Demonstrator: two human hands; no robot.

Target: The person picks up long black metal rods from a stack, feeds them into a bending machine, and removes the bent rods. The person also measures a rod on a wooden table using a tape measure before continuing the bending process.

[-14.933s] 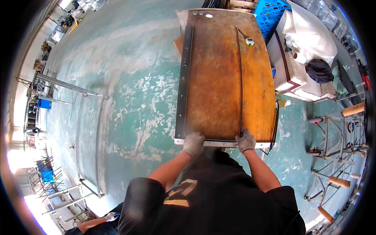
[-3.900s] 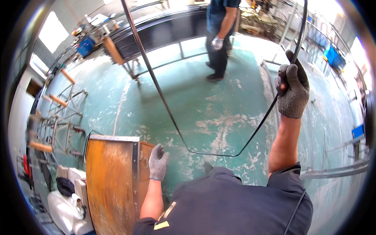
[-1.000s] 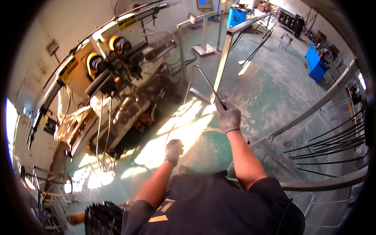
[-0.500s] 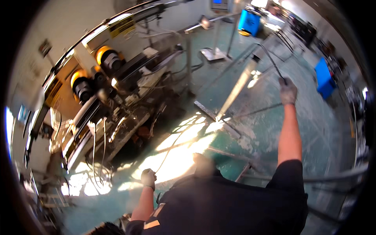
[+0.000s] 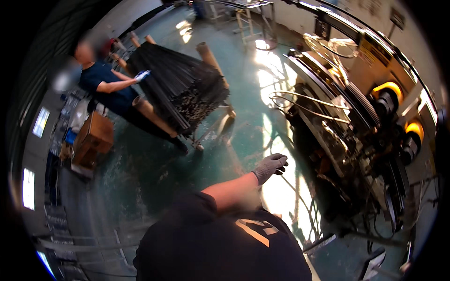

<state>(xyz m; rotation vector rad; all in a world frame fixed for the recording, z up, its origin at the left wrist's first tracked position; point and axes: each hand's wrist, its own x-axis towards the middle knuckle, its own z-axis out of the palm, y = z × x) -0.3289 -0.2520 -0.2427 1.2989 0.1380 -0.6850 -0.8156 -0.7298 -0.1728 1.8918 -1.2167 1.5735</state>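
My left hand (image 5: 270,168), in a grey glove with darker fingertips, reaches out in front of my dark shirt above the sunlit floor. Its fingers are loosely bent, with a small gap at the thumb, and nothing shows in them. Thin dark lines, cables or shadows, run over the bright floor beneath it. Nearest on the right side is a machine (image 5: 323,136) with a grimy bed and orange-and-black round units. My right hand is out of the picture.
To the left, a person (image 5: 105,86) in dark clothes and pale gloves stands beside a rack piled with long black bars (image 5: 173,77). Thick brown posts (image 5: 211,61) bound the pile. A cardboard box (image 5: 93,140) sits behind the person. A metal frame (image 5: 246,23) stands at the back.
The view has swung left: the machine has shifted from the left side to the right, and the rack and person now show. My right hand, earlier on a thin dark rod, has left the view.
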